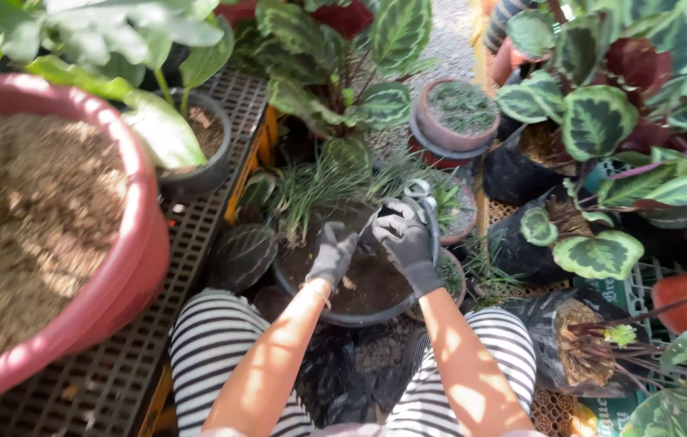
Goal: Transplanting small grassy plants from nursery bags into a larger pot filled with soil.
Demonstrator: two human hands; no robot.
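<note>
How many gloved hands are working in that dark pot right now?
2: the left hand over the soil of the dark pot, the right hand near its far rim beside the scissors.

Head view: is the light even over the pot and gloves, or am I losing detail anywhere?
Head view: harsh sun, uneven; the pink basin and forearms glare, while the dark pot and both gloved hands, left and right, sit in dim shade, so finger detail is murky.

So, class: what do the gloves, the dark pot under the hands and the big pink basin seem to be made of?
Gloves: dark knit fabric, probably coated; matte and creased. Dark pot: likely plastic; thin, smooth rim. Pink basin: probably plastic, possibly glazed clay; smooth, slightly shiny wall.
</note>
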